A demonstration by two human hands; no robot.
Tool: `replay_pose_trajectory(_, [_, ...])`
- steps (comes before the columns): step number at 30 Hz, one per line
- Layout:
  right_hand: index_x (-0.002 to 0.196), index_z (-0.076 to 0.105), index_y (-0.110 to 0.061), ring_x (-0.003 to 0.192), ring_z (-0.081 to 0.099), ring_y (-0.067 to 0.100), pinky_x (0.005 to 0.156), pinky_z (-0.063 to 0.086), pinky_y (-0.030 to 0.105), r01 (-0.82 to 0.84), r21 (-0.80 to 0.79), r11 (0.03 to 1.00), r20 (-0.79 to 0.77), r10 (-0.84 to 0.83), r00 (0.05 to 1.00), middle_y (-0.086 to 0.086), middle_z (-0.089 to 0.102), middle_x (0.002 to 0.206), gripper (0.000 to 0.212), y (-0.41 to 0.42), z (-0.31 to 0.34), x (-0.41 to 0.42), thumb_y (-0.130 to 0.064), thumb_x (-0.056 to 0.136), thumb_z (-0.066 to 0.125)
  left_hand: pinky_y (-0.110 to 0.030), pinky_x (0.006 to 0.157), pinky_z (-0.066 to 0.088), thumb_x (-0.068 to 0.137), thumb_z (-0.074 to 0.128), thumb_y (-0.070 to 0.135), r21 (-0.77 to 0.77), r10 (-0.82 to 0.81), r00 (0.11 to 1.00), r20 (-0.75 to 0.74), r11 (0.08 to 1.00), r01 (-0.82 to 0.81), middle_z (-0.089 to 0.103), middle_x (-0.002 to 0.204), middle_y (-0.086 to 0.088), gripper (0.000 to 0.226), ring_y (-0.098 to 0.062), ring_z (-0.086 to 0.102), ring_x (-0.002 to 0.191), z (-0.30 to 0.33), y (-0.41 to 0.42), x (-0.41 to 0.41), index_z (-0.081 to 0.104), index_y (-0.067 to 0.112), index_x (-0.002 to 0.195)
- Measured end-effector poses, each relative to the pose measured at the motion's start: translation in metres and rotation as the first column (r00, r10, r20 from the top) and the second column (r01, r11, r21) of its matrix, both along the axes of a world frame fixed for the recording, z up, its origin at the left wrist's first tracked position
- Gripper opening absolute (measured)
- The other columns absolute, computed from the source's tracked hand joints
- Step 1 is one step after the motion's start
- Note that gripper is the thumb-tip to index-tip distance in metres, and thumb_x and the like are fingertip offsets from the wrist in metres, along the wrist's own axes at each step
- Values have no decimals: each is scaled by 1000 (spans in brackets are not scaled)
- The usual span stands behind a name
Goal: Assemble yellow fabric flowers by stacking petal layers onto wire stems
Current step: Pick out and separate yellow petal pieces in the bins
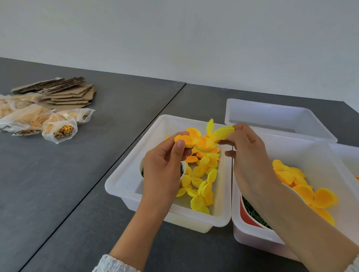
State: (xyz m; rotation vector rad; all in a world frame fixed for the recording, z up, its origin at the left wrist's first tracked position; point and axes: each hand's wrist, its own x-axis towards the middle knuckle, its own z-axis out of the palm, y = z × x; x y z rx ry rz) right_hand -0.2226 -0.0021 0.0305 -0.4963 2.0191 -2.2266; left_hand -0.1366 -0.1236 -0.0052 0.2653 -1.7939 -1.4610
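yellow fabric flower (201, 142), partly built, held up over a white plastic bin (130, 181) between two bare hands. left hand (164, 166) with thumb and curled fingers pinching an orange-yellow petal layer (183, 140) at the flower's left edge. right hand (248, 160) pinching a paler yellow petal (222, 130) at the upper right of the flower, thumb and forefinger pressed together on its tip, remaining fingers loosely curled. wire stem not visible. loose yellow petal pieces (202, 187) scattered along the floor of the bin below, plus a small white cup (183, 170) mostly hidden behind the left hand. second white bin (252, 235) touching the first on its right, holding larger orange petal layers (314, 197) and a red-sided cup (247, 214) of green material. third white bin (279, 114) behind these two. fourth bin's edge (356, 157) at far right. dark grey table (68, 182) under everything. clear bags of yellowish parts (36, 118) and a stack of flattened cardboard (66, 92) lying far left, well apart from the bins. pale knit sleeve cuffs (117, 267) at the bottom edge.
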Motion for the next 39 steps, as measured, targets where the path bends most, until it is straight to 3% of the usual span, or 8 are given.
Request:
replay_pose_trajectory(3, [70,56,-21,77,59,14,57,46,18,59,-4,998,-42,-59,997,-7,67,71,30,2,-1,3,-12,95,42,-13,73,50,100,49,28,-32,26,1000,3,999,-26,75,88,9,30,-4,68,83,0,4,1,72,15,113])
replay_pose_trajectory(7, [73,54,-19,68,55,14,61,47,25,156,-68,985,-19,-158,987,-2,63,73,29,6,1,-1,-15,98,39,-22,75,54,102,45,28,14,93,996,-18,996,-92,73,83,11,27,-8,67,81,0,3,2,72,30,99])
replay_pose_trajectory(10, [76,53,-16,54,51,8,47,40,17,146,-116,982,39,-143,989,-2,57,64,27,10,2,-9,-10,97,37,-22,76,54,103,45,27,-18,79,997,-15,997,-79,73,85,13,27,-8,68,83,0,4,2,71,31,100])
replay_pose_trajectory(15, [97,53,-6,83,63,28,61,57,33,125,-309,943,295,-30,955,18,58,94,17,6,5,-18,-11,99,37,-13,73,51,100,45,32,91,84,996,-12,992,-83,72,77,15,27,0,66,76,1,5,-2,71,31,92])
replay_pose_trajectory(20, [96,48,-7,82,72,33,67,59,40,111,-408,906,321,28,947,23,58,99,15,7,9,-22,-7,98,33,-13,74,51,93,45,43,131,65,998,-20,989,-62,73,79,14,29,-1,67,78,2,5,-3,71,32,93])
replay_pose_trajectory(26, [91,47,-6,84,72,35,72,59,47,142,-396,907,353,8,936,25,59,102,17,5,11,-28,-5,98,32,-15,74,51,92,46,44,172,91,995,-39,982,-83,72,76,13,31,-1,66,76,0,7,-5,73,28,94])
replay_pose_trajectory(36, [104,41,-8,70,73,32,56,59,40,102,-316,943,370,24,929,25,58,109,12,-8,23,-45,-9,100,29,-13,69,51,101,48,31,37,130,990,-60,991,-128,71,76,17,24,-2,67,77,8,9,-3,70,39,92])
replay_pose_trajectory(39, [108,40,-8,65,73,29,51,58,36,84,-307,948,372,38,928,23,62,102,14,-14,24,-46,-10,101,28,-15,69,52,101,50,26,34,129,990,-63,991,-127,72,74,15,26,-1,65,74,11,5,-2,72,32,91])
